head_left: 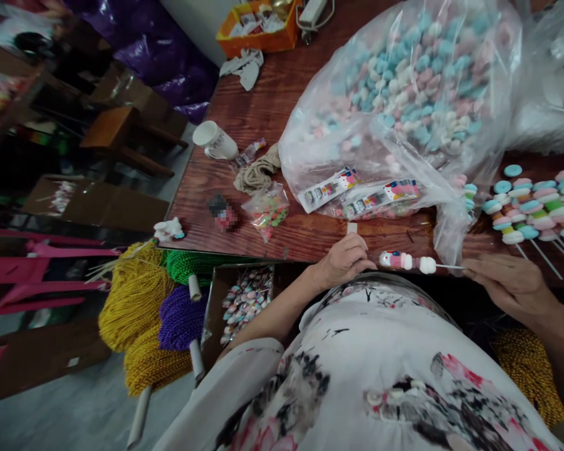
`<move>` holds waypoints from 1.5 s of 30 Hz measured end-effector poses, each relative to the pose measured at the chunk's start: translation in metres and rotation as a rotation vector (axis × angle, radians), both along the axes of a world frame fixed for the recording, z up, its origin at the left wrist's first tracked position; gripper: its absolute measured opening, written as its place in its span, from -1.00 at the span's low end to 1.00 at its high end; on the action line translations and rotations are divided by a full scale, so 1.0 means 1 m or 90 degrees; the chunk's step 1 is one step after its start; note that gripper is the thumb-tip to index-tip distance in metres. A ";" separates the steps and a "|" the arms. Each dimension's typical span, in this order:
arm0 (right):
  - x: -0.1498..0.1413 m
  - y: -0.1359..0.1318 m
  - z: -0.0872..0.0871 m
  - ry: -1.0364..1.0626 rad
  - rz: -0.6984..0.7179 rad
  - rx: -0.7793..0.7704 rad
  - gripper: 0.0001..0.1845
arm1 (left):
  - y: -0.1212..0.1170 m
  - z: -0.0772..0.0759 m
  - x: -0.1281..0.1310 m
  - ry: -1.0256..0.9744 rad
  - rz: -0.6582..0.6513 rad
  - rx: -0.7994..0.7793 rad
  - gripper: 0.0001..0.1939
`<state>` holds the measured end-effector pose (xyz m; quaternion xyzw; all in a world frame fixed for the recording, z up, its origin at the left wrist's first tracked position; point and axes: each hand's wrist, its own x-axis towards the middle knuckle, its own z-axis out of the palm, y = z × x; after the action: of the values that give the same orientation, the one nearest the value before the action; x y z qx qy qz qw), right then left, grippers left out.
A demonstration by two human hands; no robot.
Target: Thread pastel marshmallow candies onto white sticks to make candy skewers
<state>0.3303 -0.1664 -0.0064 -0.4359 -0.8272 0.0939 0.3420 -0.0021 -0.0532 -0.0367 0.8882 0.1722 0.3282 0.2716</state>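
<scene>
A marshmallow stick point(427, 265) lies level at the table's front edge, between my two hands. A small clear printed wrapper point(391, 259) covers its candy part. My left hand point(345, 257) is closed at the wrapper's left end, fingers curled over it. At the other end, my right hand point(510, 282) pinches the bare white stick. Two stacks of flat printed wrappers point(380, 197) rest on the table just beyond the left hand. Skewered marshmallows point(540, 207) in pink, white, blue and green are piled past the right hand, their sticks pointing toward me.
A big clear bag of loose marshmallows point(418, 81) fills the back of the table point(258, 119). To the left stand a white mug point(215, 140), a small candy bag point(269, 210) and a cloth point(259, 172). Below sit a box of wrapped candies point(247, 304) and rope bundles point(134, 300).
</scene>
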 end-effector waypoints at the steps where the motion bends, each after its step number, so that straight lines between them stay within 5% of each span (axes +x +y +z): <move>1: -0.002 0.002 -0.002 -0.006 -0.001 0.005 -0.70 | 0.001 -0.001 0.000 0.001 0.000 0.002 -0.79; 7: -0.011 0.009 -0.005 0.042 0.002 0.022 -0.66 | 0.006 0.001 -0.001 0.055 0.049 -0.007 -0.67; 10: -0.015 0.011 -0.001 0.015 0.004 0.041 -0.64 | 0.006 0.007 0.001 0.152 0.033 -0.059 -0.49; 19: -0.031 0.011 -0.002 -0.068 0.001 0.088 -0.61 | -0.011 0.019 0.025 0.442 0.030 -0.184 -0.47; 22: -0.032 0.011 0.003 -0.099 0.012 0.089 -0.63 | -0.015 0.018 0.026 0.439 0.016 -0.177 -0.41; 28: -0.022 0.005 0.014 -0.124 -0.003 0.081 -0.60 | -0.012 0.010 0.014 0.342 0.082 -0.152 -0.88; 33: -0.021 0.003 0.020 -0.142 0.000 0.043 -0.66 | -0.007 0.010 0.013 0.303 0.083 -0.176 -0.87; 45: -0.036 0.025 0.031 -0.218 0.077 0.139 -0.66 | -0.007 0.020 0.025 0.379 -0.005 -0.217 -0.81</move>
<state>0.2947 -0.1419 0.0250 -0.3556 -0.9031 -0.0510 0.2354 0.0229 -0.0597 -0.0168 0.8875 0.2926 0.0201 0.3554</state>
